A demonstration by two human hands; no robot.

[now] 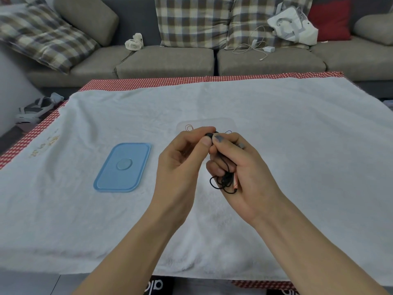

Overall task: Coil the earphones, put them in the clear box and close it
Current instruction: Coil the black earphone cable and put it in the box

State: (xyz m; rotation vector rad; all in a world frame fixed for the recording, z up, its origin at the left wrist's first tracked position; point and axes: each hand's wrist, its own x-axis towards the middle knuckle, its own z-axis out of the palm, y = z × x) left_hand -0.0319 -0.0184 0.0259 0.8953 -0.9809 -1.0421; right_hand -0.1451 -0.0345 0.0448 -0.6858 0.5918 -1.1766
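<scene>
Earphones: black earphones [223, 177] sit bunched in the right hand, near the middle of the view, loops of cord hanging below the palm beside a copper-coloured piece.
Right hand: right hand [240, 167] has its fingers curled round the cord bundle.
Left hand: left hand [180, 160] pinches a black earbud end between thumb and forefinger, touching the right hand's fingertips.
Clear box: clear box [225, 122] lies open on the towel at 12 o'clock from the hands, partly hidden by them; thin coloured rings show inside.
Lid: blue lid [123, 167] lies flat at 9 o'clock from the hands, well apart from the box.
Surface: white towel [297, 145] over a red-and-white checked cloth [148, 83].
Around: grey sofa [170, 62] at 12 o'clock with plaid cushions [191, 20], a small white fan [134, 41], a white charger cable [255, 47], a white bag [293, 24]; sandals [34, 109] on the floor at 10 o'clock.
Writing: white letters at the bottom edge, cut off and not legible; faint yellow marks on the towel at 9 o'clock, unreadable.
</scene>
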